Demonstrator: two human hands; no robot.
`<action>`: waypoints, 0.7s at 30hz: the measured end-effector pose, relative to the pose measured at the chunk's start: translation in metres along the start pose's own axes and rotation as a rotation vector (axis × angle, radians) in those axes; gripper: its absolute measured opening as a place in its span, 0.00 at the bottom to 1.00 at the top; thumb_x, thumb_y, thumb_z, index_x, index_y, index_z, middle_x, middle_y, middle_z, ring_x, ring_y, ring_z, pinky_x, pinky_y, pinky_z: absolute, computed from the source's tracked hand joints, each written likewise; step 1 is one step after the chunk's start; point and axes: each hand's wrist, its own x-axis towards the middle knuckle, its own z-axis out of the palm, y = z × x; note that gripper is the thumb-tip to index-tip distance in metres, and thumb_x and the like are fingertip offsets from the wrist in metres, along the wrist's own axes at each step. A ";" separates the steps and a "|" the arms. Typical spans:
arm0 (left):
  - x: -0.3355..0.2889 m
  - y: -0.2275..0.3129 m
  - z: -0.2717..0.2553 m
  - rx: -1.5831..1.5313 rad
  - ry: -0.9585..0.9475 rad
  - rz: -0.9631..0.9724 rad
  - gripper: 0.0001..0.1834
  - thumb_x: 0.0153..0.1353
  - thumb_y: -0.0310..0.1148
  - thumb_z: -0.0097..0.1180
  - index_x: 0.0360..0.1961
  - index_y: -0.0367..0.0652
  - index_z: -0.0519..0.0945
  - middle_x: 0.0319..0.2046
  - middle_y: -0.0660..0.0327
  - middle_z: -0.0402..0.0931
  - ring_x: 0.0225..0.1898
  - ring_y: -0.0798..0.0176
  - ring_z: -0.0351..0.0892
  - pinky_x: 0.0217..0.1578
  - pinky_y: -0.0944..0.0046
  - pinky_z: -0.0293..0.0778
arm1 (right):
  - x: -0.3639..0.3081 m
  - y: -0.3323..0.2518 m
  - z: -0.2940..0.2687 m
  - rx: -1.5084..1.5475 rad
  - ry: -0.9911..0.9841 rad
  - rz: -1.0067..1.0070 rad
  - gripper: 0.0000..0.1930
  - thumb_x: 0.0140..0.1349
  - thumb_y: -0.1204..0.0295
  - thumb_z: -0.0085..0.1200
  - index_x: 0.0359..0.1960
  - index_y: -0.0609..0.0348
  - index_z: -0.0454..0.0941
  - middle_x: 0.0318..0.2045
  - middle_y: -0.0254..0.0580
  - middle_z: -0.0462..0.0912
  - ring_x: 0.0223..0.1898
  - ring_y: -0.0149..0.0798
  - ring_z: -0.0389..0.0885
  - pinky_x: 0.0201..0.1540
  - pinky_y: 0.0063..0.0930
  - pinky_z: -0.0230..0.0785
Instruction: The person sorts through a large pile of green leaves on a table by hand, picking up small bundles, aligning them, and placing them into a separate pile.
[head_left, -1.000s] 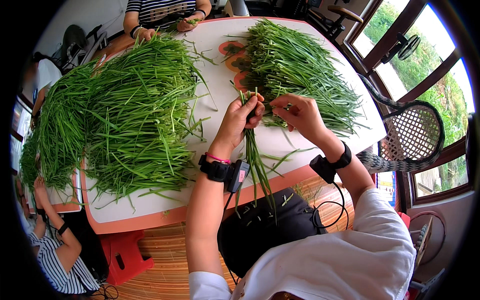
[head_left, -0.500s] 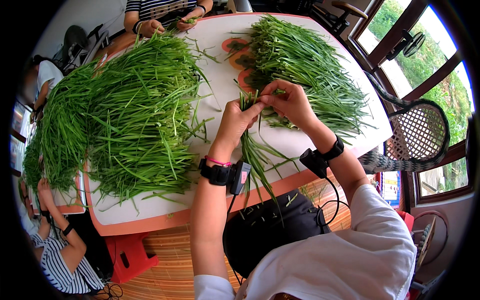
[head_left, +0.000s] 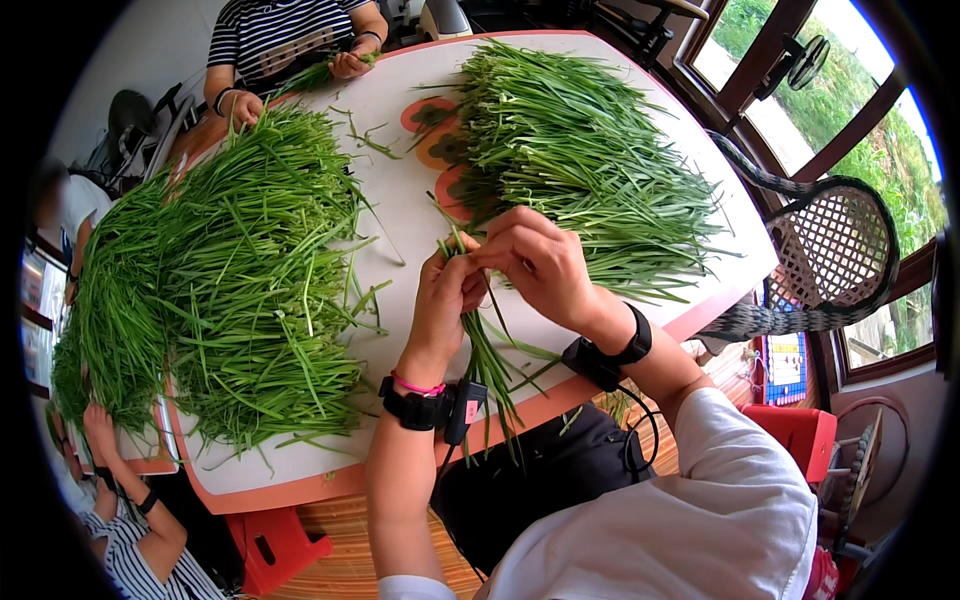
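Observation:
My left hand is closed around a small bunch of garlic chives, long flat green leaves that hang down over the table's near edge. Against its thumb, the fingers of my right hand are pinched together at the top of the bunch. A thin chive leaf hangs just below that pinch; its upper end is hidden by the fingers. Beyond my right hand lies a broad heap of chives, laid mostly side by side. A larger, looser chive heap covers the left part of the table.
Loose leaves lie on the white table between the heaps. Across it, a person in a striped top handles chives. Other people's arms show at left. A red stool stands below, and a woven chair at right.
My view has shifted slightly. Both hands sit a little lower and nearer to me, still together at the bunch. The person opposite has moved their hands farther apart, chives in one.

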 end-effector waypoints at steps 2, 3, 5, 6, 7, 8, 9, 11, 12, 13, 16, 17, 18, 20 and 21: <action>-0.001 0.004 0.009 0.012 0.044 0.045 0.06 0.63 0.32 0.45 0.32 0.43 0.73 0.17 0.74 0.57 0.17 0.80 0.51 0.16 0.78 0.48 | -0.002 -0.016 -0.012 0.020 -0.057 -0.070 0.06 0.50 0.78 0.58 0.29 0.53 0.80 0.27 0.31 0.76 0.22 0.36 0.78 0.22 0.26 0.70; -0.001 0.007 0.012 0.023 0.094 0.098 0.06 0.64 0.33 0.46 0.33 0.44 0.73 0.19 0.72 0.58 0.19 0.79 0.53 0.17 0.79 0.49 | -0.005 -0.022 -0.019 0.031 -0.108 -0.096 0.05 0.49 0.76 0.59 0.29 0.53 0.80 0.27 0.31 0.76 0.22 0.36 0.77 0.23 0.27 0.70; 0.002 0.004 -0.001 -0.060 0.040 0.167 0.09 0.66 0.37 0.47 0.35 0.42 0.73 0.24 0.70 0.62 0.21 0.78 0.56 0.18 0.78 0.50 | -0.016 -0.026 -0.038 0.150 -0.308 -0.038 0.03 0.50 0.74 0.60 0.27 0.52 0.81 0.28 0.31 0.77 0.23 0.35 0.77 0.23 0.27 0.69; 0.003 0.006 -0.001 -0.059 0.090 0.189 0.09 0.66 0.37 0.47 0.34 0.43 0.73 0.26 0.69 0.62 0.23 0.78 0.56 0.19 0.78 0.50 | -0.020 -0.029 -0.050 0.218 -0.470 0.000 0.03 0.49 0.75 0.60 0.27 0.53 0.80 0.26 0.33 0.78 0.23 0.36 0.77 0.24 0.27 0.68; 0.004 0.007 -0.001 -0.057 0.140 0.210 0.09 0.65 0.38 0.47 0.34 0.45 0.73 0.28 0.69 0.62 0.24 0.78 0.55 0.19 0.79 0.50 | -0.024 -0.030 -0.063 0.312 -0.710 0.089 0.02 0.50 0.75 0.58 0.26 0.53 0.79 0.24 0.33 0.78 0.23 0.36 0.77 0.25 0.27 0.68; 0.006 0.006 -0.005 -0.106 0.110 0.188 0.08 0.65 0.38 0.48 0.34 0.45 0.72 0.24 0.70 0.61 0.23 0.78 0.54 0.19 0.79 0.50 | -0.027 -0.032 -0.078 0.243 -0.950 0.095 0.02 0.50 0.72 0.57 0.26 0.54 0.80 0.22 0.32 0.79 0.25 0.36 0.78 0.27 0.28 0.68; 0.006 0.005 -0.008 -0.114 0.112 0.190 0.08 0.65 0.38 0.48 0.34 0.45 0.72 0.24 0.70 0.61 0.23 0.78 0.54 0.19 0.79 0.50 | -0.034 -0.029 -0.088 0.177 -1.239 0.184 0.05 0.50 0.69 0.57 0.29 0.53 0.80 0.23 0.31 0.81 0.27 0.35 0.79 0.29 0.31 0.69; 0.005 0.004 -0.010 -0.141 0.001 0.121 0.08 0.65 0.38 0.48 0.34 0.46 0.72 0.20 0.73 0.59 0.22 0.78 0.53 0.19 0.78 0.49 | -0.034 -0.025 -0.099 0.031 -1.417 0.212 0.07 0.50 0.68 0.58 0.31 0.52 0.81 0.23 0.30 0.82 0.27 0.36 0.80 0.29 0.31 0.69; 0.005 0.003 -0.006 -0.121 0.046 0.099 0.10 0.63 0.40 0.51 0.33 0.46 0.73 0.17 0.75 0.55 0.20 0.79 0.51 0.18 0.77 0.47 | -0.029 -0.024 -0.100 -0.026 -1.216 0.202 0.08 0.50 0.67 0.59 0.32 0.51 0.81 0.23 0.30 0.82 0.27 0.36 0.80 0.28 0.30 0.69; 0.004 0.002 -0.004 -0.121 0.045 0.104 0.10 0.63 0.40 0.51 0.33 0.46 0.73 0.17 0.75 0.55 0.20 0.79 0.51 0.18 0.77 0.47 | -0.019 -0.020 -0.096 -0.057 -1.046 0.350 0.10 0.50 0.65 0.60 0.34 0.52 0.80 0.24 0.32 0.82 0.27 0.37 0.80 0.28 0.31 0.70; 0.003 -0.001 0.004 0.082 0.087 0.080 0.14 0.58 0.41 0.57 0.32 0.41 0.75 0.15 0.76 0.54 0.17 0.80 0.49 0.17 0.76 0.45 | -0.007 0.011 -0.078 -0.445 -0.328 0.254 0.08 0.53 0.68 0.56 0.34 0.54 0.79 0.33 0.39 0.78 0.26 0.43 0.78 0.27 0.35 0.70; 0.003 0.000 0.001 0.124 0.073 0.062 0.13 0.59 0.40 0.56 0.34 0.39 0.76 0.14 0.76 0.54 0.17 0.80 0.50 0.17 0.76 0.45 | -0.002 0.018 -0.073 -0.615 -0.305 0.227 0.07 0.54 0.71 0.54 0.35 0.53 0.79 0.36 0.39 0.76 0.26 0.44 0.78 0.27 0.36 0.70; 0.004 0.001 -0.001 0.121 0.034 0.039 0.13 0.60 0.39 0.55 0.35 0.39 0.76 0.14 0.76 0.54 0.17 0.80 0.50 0.17 0.76 0.45 | -0.001 0.028 -0.069 -0.674 -0.325 0.219 0.06 0.53 0.72 0.53 0.34 0.53 0.78 0.36 0.39 0.76 0.26 0.45 0.78 0.26 0.36 0.70; 0.005 0.000 -0.004 0.130 -0.007 0.011 0.14 0.62 0.40 0.52 0.39 0.38 0.77 0.14 0.76 0.54 0.17 0.80 0.50 0.18 0.76 0.45 | 0.001 0.037 -0.064 -0.731 -0.336 0.202 0.06 0.53 0.73 0.51 0.33 0.53 0.78 0.36 0.39 0.76 0.25 0.45 0.78 0.26 0.36 0.70; 0.006 -0.001 -0.007 0.138 -0.007 0.021 0.14 0.62 0.40 0.52 0.39 0.38 0.77 0.14 0.76 0.54 0.17 0.80 0.50 0.18 0.76 0.45 | 0.000 0.038 -0.063 -0.747 -0.358 0.200 0.05 0.53 0.74 0.50 0.31 0.54 0.77 0.35 0.39 0.76 0.25 0.45 0.78 0.26 0.36 0.70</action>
